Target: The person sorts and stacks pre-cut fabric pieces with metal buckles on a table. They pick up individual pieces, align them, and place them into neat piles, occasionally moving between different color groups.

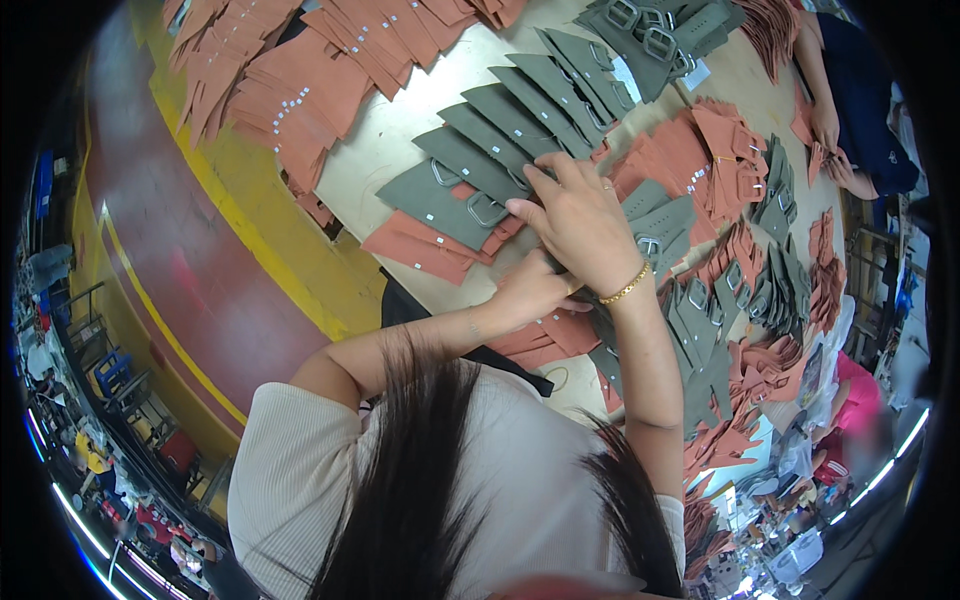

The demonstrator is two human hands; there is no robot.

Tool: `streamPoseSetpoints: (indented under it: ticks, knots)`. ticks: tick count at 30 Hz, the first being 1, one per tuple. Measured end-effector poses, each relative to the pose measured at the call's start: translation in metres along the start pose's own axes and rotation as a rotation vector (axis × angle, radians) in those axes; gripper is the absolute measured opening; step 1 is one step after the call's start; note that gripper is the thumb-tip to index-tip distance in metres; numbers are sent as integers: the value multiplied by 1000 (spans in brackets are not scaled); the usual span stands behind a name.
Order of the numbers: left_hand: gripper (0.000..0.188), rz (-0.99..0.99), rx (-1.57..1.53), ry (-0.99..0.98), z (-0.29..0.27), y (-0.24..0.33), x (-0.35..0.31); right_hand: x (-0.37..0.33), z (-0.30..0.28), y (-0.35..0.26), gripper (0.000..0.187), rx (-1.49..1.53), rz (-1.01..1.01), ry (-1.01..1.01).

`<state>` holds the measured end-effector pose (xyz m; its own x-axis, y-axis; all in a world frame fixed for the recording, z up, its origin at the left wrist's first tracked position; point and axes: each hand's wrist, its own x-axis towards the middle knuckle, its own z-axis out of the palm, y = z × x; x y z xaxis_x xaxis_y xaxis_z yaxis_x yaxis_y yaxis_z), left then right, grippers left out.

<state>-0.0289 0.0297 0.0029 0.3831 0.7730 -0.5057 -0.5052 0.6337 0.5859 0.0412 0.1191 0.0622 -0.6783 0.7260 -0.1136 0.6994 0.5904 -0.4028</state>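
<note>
My right hand point(585, 225) reaches over a row of dark green leather pieces point(490, 140), with its thumb apart from its outstretched fingers. Nothing shows in its grasp. Just below it, my left hand point(530, 295) is bent inward beside the right wrist, its fingertips mostly hidden. The nearest green piece carries a silver metal buckle point(487, 210) and a small white sticker. Under that piece lie orange-brown leather pieces point(420, 248). More green strap pieces point(660, 218) with punched holes rest to the right of my right hand.
Fanned orange-brown pieces point(300, 85) cover the far left of the pale table point(385, 150). Buckled green straps point(655, 40) are heaped at the far side. To the right lie mixed orange and green piles point(715, 160). Another person's hands point(835, 150) handle orange pieces across the table.
</note>
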Motion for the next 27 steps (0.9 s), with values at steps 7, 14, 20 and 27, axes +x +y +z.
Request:
streamPoseSetpoints:
  ticks: [7, 14, 20, 27]
  knots:
    - [29, 410, 605, 193, -14, -41, 18, 8, 15, -18, 39, -73, -87, -54]
    - [49, 415, 549, 110, -26, -57, 23, 7, 36, -40, 35, -149, -190, -84]
    - [69, 76, 279, 242, -9, -31, 9, 29, 79, -73, 19, -359, -209, -130]
    - [64, 107, 165, 197, -13, -30, 18, 50, 89, -69, 12, -325, -140, -176]
